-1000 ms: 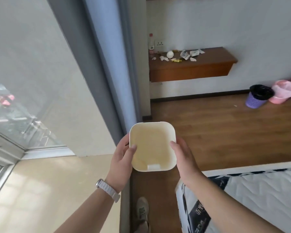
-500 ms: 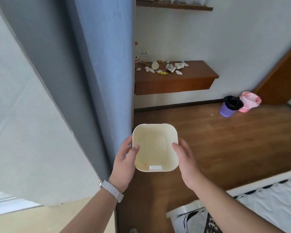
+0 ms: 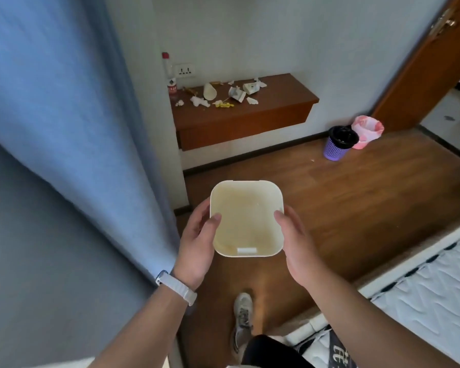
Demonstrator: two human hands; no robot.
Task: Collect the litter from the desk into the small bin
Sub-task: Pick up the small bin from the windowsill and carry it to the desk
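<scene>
One small cream bin [image 3: 246, 217], square with rounded corners, is held out at mid-frame above the wooden floor [image 3: 356, 208], its open mouth facing up toward the camera; nothing shows inside it. The left hand [image 3: 197, 243] clasps its left wall, thumb hooked over the rim, and the right hand [image 3: 294, 240] clasps the right wall the same way. A pale watch strap [image 3: 177, 286] circles the left wrist.

Well beyond the bin, one wall-mounted wooden desk [image 3: 250, 115] carries the litter: crumpled white tissues, a tipped paper cup [image 3: 209, 91], a torn carton [image 3: 237, 93] and a yellow scrap [image 3: 222, 104]; the pieces are too small to count surely. One red-capped bottle [image 3: 170, 78] stands upright at the desk's left end, its label unreadable.

Two baskets stand touching on the floor to the right: one purple [image 3: 337, 146], one pink [image 3: 367, 130]. A blue curtain [image 3: 64, 115] hangs left; a mattress [image 3: 422, 288] lies lower right.
</scene>
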